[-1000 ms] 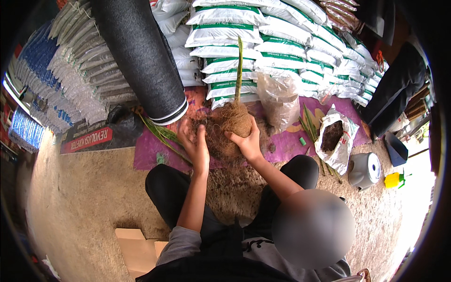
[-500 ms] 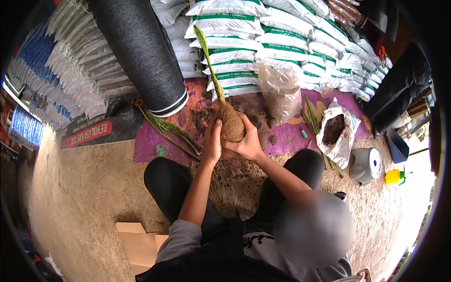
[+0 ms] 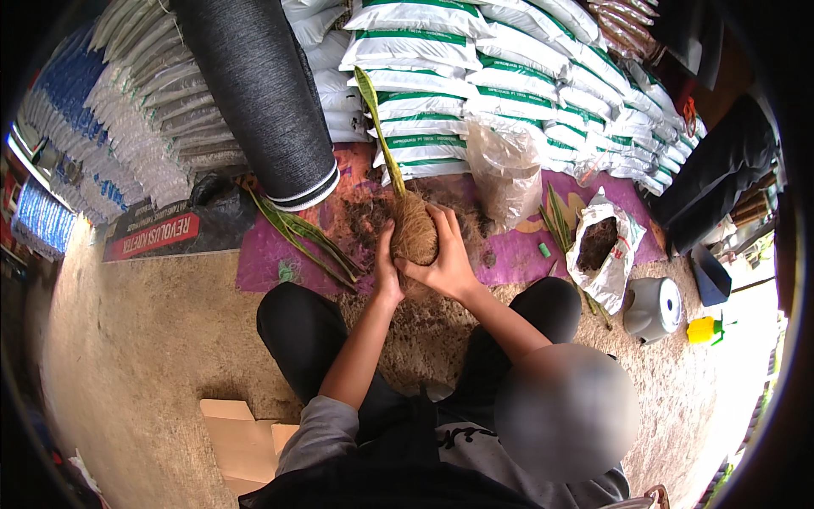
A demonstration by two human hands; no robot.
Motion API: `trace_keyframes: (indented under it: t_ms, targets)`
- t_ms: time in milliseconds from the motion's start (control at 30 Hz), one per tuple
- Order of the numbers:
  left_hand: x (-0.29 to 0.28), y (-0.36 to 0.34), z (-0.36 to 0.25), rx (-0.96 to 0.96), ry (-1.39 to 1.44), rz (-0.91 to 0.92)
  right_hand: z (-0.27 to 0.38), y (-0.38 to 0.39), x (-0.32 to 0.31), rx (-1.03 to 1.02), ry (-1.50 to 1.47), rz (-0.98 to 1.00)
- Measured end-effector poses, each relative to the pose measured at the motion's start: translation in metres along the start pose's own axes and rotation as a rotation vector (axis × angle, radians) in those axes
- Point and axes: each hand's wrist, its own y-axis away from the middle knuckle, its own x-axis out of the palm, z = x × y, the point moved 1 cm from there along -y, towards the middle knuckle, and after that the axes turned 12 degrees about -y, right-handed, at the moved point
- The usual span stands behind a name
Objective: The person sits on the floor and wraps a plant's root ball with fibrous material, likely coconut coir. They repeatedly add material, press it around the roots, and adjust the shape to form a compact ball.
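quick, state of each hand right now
Left hand: holding the fibre ball, cupped against its left side.
Right hand: holding the same ball, curled around its right side.

Mid-frame, the left hand (image 3: 387,270) and right hand (image 3: 448,265) wrap their fingers (image 3: 444,222) round a brown fibrous root ball (image 3: 413,233); one tall leaf (image 3: 381,140) rises from it, tilted left; white sacks (image 3: 420,81) stack at upper centre; a black roll (image 3: 254,102) slants at upper left; an open white bag (image 3: 609,284) sits right of centre.
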Motion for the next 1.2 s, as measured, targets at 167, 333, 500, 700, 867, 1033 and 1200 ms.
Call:
trace_keyframes:
  t_ms: [167,333,500,700,867,1033,1200]
  targets:
    - [-0.009,-0.004,-0.005,-0.002,-0.049,-0.054,0.019,-0.015,-0.020,-0.242,0.324,-0.007]
    - [-0.001,0.007,-0.009,0.096,-0.326,-0.097,0.042,-0.016,-0.008,-0.375,0.396,0.273]
    - [0.002,0.011,-0.013,0.111,-0.180,-0.147,0.019,-0.022,-0.009,-0.192,0.102,0.160]
    - [-0.008,0.006,-0.016,0.140,-0.162,-0.199,0.010,-0.017,0.004,0.002,-0.111,0.025]
    - [-0.003,0.011,-0.018,0.083,-0.173,-0.153,0.002,-0.015,0.006,-0.018,-0.061,-0.040]
    - [-0.011,0.005,-0.013,0.020,-0.141,-0.101,0.006,-0.011,0.003,0.044,0.190,-0.021]
    - [-0.004,0.008,-0.017,0.154,-0.286,-0.088,0.016,-0.021,-0.015,-0.147,0.197,-0.137]
